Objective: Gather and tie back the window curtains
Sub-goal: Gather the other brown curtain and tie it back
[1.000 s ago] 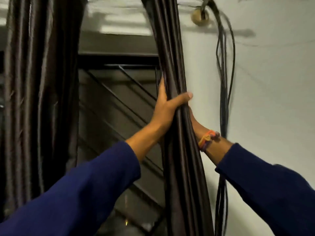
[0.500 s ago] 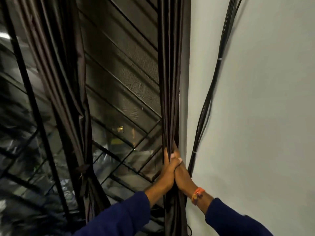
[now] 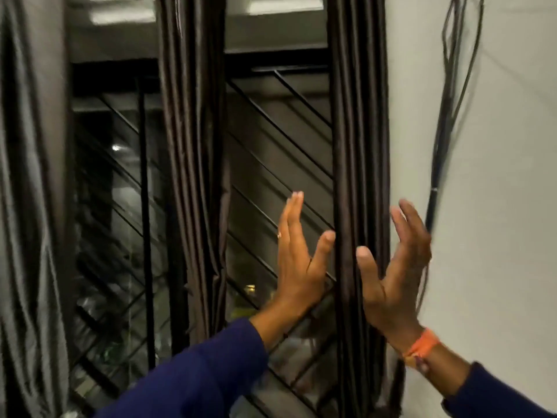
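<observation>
Curtain [image 3: 358, 146] gathered, between left hand [image 3: 297, 267], right hand [image 3: 391, 282], fingers spread

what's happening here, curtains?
A person is gathering the window curtains. Both hands are open, one on each side of the gathered right-hand curtain beside the wall: the left hand on the window side, the right hand on the wall side, thumb in front of the folds. Neither grips it. No tie shows on that curtain.

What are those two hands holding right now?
Nothing. The left hand and right hand are spread open on either side of the gathered curtain.
</observation>
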